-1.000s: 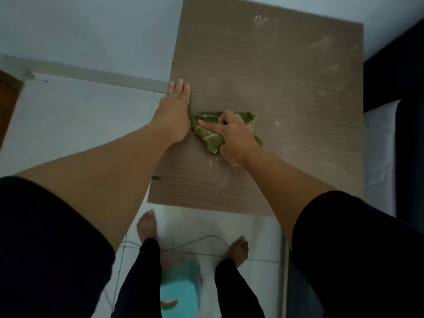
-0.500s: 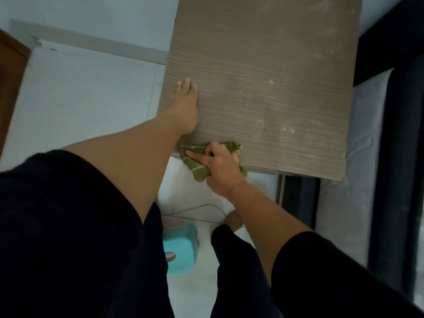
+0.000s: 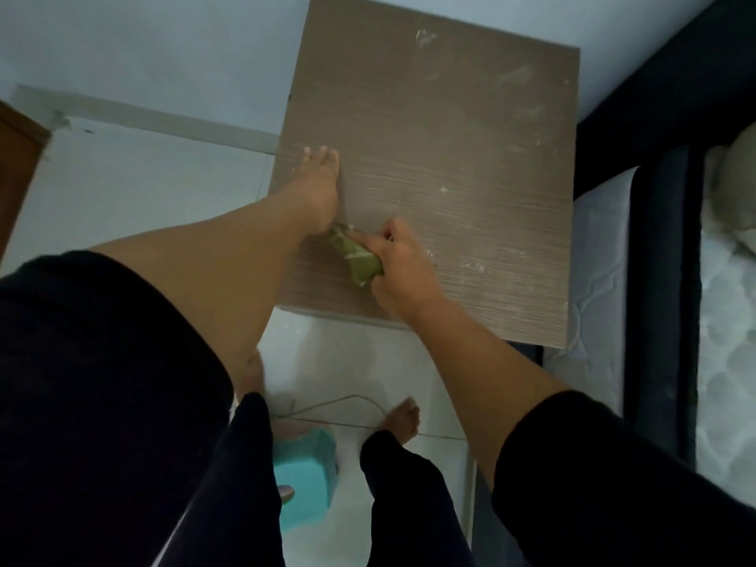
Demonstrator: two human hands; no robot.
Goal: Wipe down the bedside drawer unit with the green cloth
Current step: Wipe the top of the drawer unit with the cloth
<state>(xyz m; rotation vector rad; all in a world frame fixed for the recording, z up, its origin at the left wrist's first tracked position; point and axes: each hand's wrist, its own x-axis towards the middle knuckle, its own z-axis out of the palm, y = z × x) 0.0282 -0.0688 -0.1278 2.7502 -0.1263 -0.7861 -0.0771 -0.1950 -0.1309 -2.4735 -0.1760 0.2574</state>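
- The green cloth (image 3: pixel 355 255) is showing only in part; the rest is lying bunched under the right hand (image 3: pixel 399 266), so its full extent is hard to make out.
- The right hand's grip is closing on the cloth, index finger stretched along it, pressing it onto the top of the bedside drawer unit (image 3: pixel 450 157).
- The cloth is sitting toward 7 o'clock on that top, near the front edge and touching the heel of the left hand (image 3: pixel 317 190).
- The left hand is lying flat on the top at 9 o'clock, fingers straight and close together, holding nothing.
- Only the unit's top is showing; its drawers are out of sight.
- Pale smears are dotting the top toward 1 o'clock and 4 o'clock.
- Two bare feet are standing on the floor (image 3: pixel 122 178); the left one is mostly hidden behind the left forearm.
- One teal stool (image 3: pixel 304 476) is standing between the legs, partly covered.
- One thin cable (image 3: pixel 347 401) is trailing across the floor.
- One mattress (image 3: pixel 728 362) is running off the frame at 3 o'clock.
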